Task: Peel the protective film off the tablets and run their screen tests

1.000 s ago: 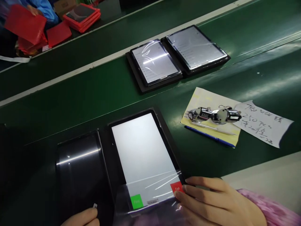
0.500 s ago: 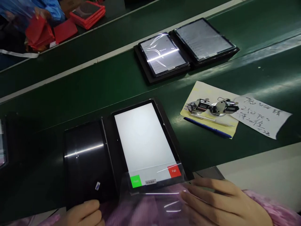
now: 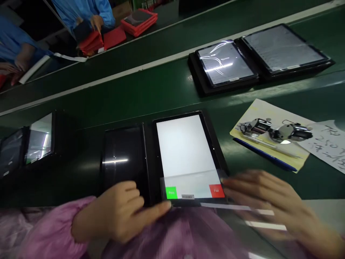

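Note:
A tablet [image 3: 188,151] with a lit white screen, a green Pass box and a red Fail box lies in a dark case in front of me. Clear plastic film [image 3: 199,176] covers its lower end and hangs towards me, with bright reflections. My right hand [image 3: 266,201], blurred, holds this film by its right side, fingers pressed together. My left hand [image 3: 118,212] reaches to the tablet's lower left corner with one finger stretched out and the others curled; I see nothing held in it. Beside it lies a dark, glossy panel [image 3: 124,154], partly hidden by that hand.
Two cased tablets [image 3: 228,64] lie further back. To the right, two metal tally counters [image 3: 291,131] and a blue pen [image 3: 265,154] rest on paper. More tablets [image 3: 40,138] stand at left. Across the bench, people in blue handle red cases [image 3: 91,42].
My left hand has moved right, from the dark panel's lower edge to the lit tablet's corner. My right hand still holds the film. The view has shifted left.

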{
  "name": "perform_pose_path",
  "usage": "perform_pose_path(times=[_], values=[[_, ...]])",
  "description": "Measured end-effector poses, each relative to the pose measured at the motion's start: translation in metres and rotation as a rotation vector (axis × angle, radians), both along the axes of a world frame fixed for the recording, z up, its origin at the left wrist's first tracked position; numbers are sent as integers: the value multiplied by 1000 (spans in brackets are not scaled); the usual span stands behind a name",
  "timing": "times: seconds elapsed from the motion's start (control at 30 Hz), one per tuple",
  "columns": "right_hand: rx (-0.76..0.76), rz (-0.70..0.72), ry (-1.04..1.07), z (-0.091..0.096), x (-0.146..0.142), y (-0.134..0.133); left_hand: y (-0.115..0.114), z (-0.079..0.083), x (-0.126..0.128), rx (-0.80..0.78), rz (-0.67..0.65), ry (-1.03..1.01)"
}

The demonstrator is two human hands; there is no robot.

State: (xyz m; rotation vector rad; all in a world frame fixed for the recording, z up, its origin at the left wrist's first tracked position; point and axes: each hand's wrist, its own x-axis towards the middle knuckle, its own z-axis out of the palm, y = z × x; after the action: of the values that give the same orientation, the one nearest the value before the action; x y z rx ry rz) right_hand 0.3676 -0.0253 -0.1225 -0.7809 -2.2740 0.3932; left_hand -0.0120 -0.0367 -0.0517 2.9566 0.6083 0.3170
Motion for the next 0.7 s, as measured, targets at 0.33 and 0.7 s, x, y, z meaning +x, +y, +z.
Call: perform_pose_path(times=[0.33,0.7], values=[[-29,-88,-185,-11,-30,116,105,-9,10,-12,195,279],[68,4,-219,17,-80,43,137,-4,-45,-108,629,197]])
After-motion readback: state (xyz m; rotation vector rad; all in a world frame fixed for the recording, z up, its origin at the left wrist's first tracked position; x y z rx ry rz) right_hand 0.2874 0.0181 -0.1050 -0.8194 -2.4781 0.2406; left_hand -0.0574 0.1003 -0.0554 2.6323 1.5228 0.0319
